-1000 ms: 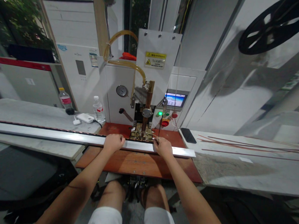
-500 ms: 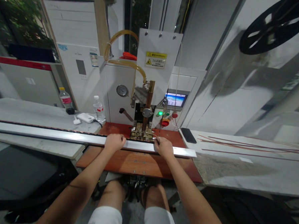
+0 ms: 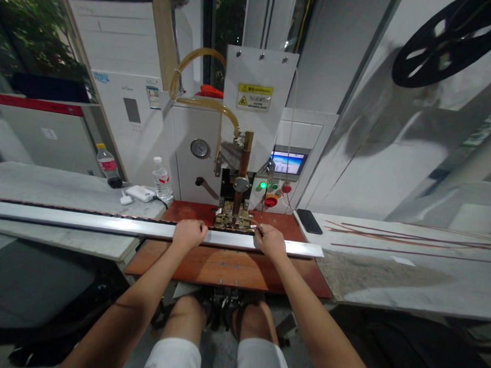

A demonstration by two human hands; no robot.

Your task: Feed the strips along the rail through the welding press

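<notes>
- The metal bar (image 3: 230,239) spans 9 to 3 o'clock, just in front of the brass fixture (image 3: 231,215) at 12.
- Our left hand (image 3: 189,234) closes on it at 11, our right hand (image 3: 271,241) at 1.
- We judge the work under way: metal bar placed, dark strip (image 3: 104,213) along its far edge; what remains, we cannot tell.

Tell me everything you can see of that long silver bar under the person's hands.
The bar is long, straight and silver, seemingly metal. It lies across the reddish board and runs left over the pale table, out of the picture; its right end shows. A dark strip follows its far side on the left. The left hand and right hand lie over it, fingers curled.
</notes>
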